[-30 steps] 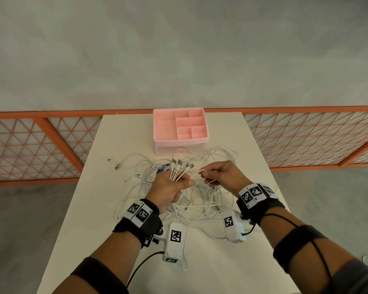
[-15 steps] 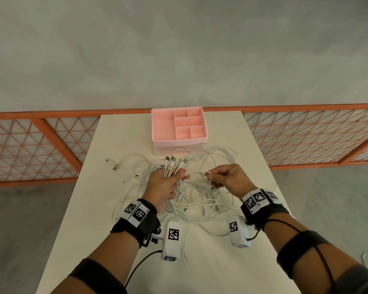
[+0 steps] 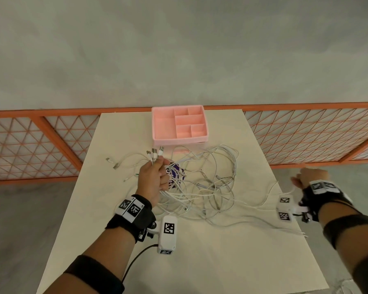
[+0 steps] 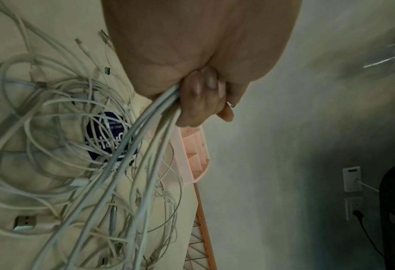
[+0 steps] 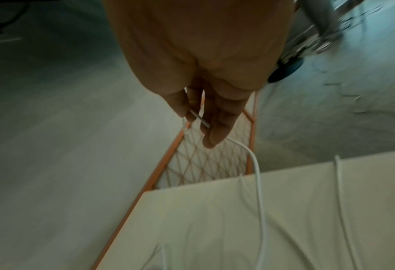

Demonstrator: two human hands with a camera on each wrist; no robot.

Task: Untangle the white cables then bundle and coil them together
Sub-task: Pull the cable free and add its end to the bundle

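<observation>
A loose tangle of white cables lies on the middle of the cream table. My left hand grips a bunch of cable ends, and their USB plugs stick up above the fist. My right hand is out past the table's right edge. It pinches the plug end of one white cable, which runs back across the table to the tangle. A blue-purple sticker shows under the cables.
A pink divided tray stands at the table's far edge, just behind the tangle. Loose plug ends lie to the left of my left hand. An orange lattice railing runs behind and beside the table.
My right hand has pulled its cable end far to the right, past the table edge, drawing one cable out of the tangle. My left hand moved a little forward with its bunch.
</observation>
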